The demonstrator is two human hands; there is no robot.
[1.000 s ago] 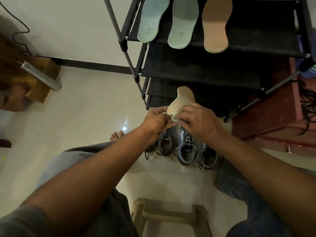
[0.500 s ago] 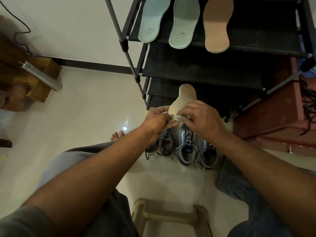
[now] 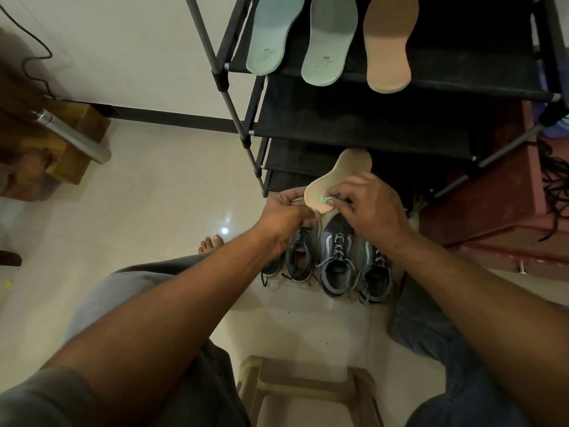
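Tan foam insole (image 3: 341,177) hangs above the blue lace-up sneakers (image 3: 337,257) on the floor. My left hand (image 3: 284,215) grips its heel end to steady it, while the fingers of my right hand (image 3: 372,208) pinch a small green shred (image 3: 326,197) there, probably to peel it off. Three pale insoles (image 3: 328,41) lie on the black fabric shoe rack (image 3: 354,124) beyond.

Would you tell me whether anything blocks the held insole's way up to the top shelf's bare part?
Nothing visible does. The left hand and right hand hold the held insole in open air, and the top shelf is bare right of the tan insole.
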